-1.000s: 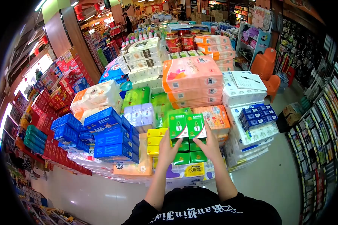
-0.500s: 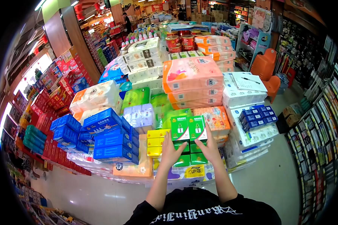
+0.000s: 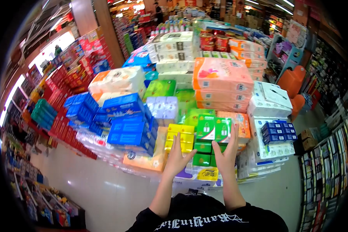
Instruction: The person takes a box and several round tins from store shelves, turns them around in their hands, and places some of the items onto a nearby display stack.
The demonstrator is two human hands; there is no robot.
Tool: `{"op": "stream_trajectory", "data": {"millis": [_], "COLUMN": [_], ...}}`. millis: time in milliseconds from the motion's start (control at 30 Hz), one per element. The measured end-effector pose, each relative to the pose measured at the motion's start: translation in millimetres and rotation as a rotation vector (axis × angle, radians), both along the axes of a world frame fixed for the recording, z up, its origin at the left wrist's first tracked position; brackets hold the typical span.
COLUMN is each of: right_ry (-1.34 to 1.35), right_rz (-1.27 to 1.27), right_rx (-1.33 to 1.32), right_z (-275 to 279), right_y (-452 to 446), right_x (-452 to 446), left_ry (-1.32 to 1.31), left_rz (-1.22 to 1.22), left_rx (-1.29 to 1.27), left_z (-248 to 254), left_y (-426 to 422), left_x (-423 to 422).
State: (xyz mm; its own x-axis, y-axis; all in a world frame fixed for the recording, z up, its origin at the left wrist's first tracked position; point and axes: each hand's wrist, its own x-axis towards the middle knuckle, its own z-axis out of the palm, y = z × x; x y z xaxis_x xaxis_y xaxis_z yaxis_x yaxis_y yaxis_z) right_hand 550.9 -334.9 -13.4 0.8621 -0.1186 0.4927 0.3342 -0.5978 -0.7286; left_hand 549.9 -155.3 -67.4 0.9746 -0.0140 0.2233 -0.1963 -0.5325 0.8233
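Two green-and-white boxes [image 3: 214,128] stand side by side on top of smaller-looking green box ends [image 3: 202,159]. My right hand [image 3: 226,150] is at their right side, thumb and fingers apart; whether it touches them I cannot tell. Left of the green boxes is a stack of yellow boxes [image 3: 180,138]. My left hand [image 3: 176,159] is in front of these yellow boxes with fingers stretched out and thumb spread, holding nothing.
Blue boxes [image 3: 129,133] are piled at the left. Peach tissue packs [image 3: 222,75] rise behind the green boxes. Dark blue boxes [image 3: 279,132] sit on white paper packs [image 3: 272,151] at the right. An orange chair [image 3: 292,81] stands beyond, with a shelf rack [image 3: 324,174] along the right.
My left hand has come off the left side of the green boxes and shifted toward the yellow boxes. My right hand has opened outward. The view has turned left, so the goods appear farther right.
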Motion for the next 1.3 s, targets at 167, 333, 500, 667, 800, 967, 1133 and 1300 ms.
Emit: {"op": "stream_trajectory", "data": {"millis": [167,333,500,667,800,967,1133,1300], "right_ry": [-0.080,-0.075,-0.041,0.029,0.034,0.104,0.167,0.089], "right_rz": [0.159,0.306,0.567,0.740,0.861,1.117,1.307,1.536], "right_rx": [0.100,0.191,0.237,0.223,0.173,0.194,0.171,0.072], "right_z": [16.4,15.9,14.8,8.6,2.1,-6.8,3.5,16.6], "right_y": [38.3,88.6,151.3,203.3,234.7,268.1,288.6,285.2], "right_x": [-16.3,-34.2,-69.4,-115.4,-152.8,-184.0,-202.7,-211.7], "left_ry": [-0.073,-0.082,-0.057,-0.053,-0.021,-0.014,-0.045,-0.049], "left_rz": [0.051,0.173,0.395,0.539,0.687,0.876,1.092,1.357], "left_rx": [-0.099,-0.042,0.006,-0.050,-0.054,-0.056,-0.021,-0.020], "left_z": [34.1,55.4,58.1,58.0,45.9,45.3,57.6,55.8], "left_y": [33.8,78.2,128.2,161.9,177.2,180.8,174.7,139.7], "left_x": [-33.2,-85.8,-154.8,-226.6,-275.8,-328.4,-364.5,-384.6]}}
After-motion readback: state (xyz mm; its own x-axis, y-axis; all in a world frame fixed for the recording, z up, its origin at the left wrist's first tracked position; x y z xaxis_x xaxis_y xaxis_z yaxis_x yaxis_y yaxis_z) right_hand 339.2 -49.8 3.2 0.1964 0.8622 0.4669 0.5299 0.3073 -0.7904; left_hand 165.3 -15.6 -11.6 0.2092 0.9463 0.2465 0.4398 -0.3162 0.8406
